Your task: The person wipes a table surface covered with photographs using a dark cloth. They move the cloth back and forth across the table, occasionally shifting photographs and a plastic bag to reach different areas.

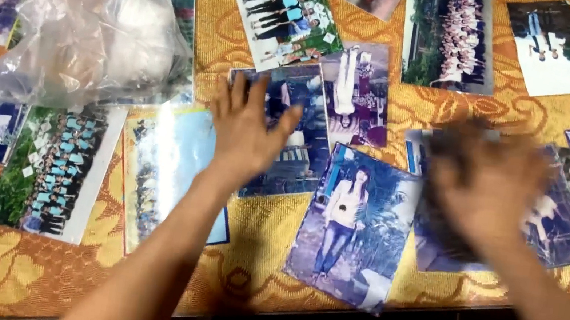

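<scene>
Two hands, left hand (248,129), right hand (487,183), one plastic bag (87,46), many photographs (353,228)

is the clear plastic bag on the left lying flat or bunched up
Bunched up. The clear plastic bag sits crumpled in a puffy heap on top of several photos, its surface full of creases. What is inside it, if anything, cannot be told.

Lots of photos lie spread on a tabletop (446,108) with an orange flowery cloth. The left hand (248,129) is flat and open on a dark photo (292,135). The right hand (491,183) (all blurry) is over another dark photo (561,233). A crumpled clear plastic bag (87,46) sits at the left.
</scene>
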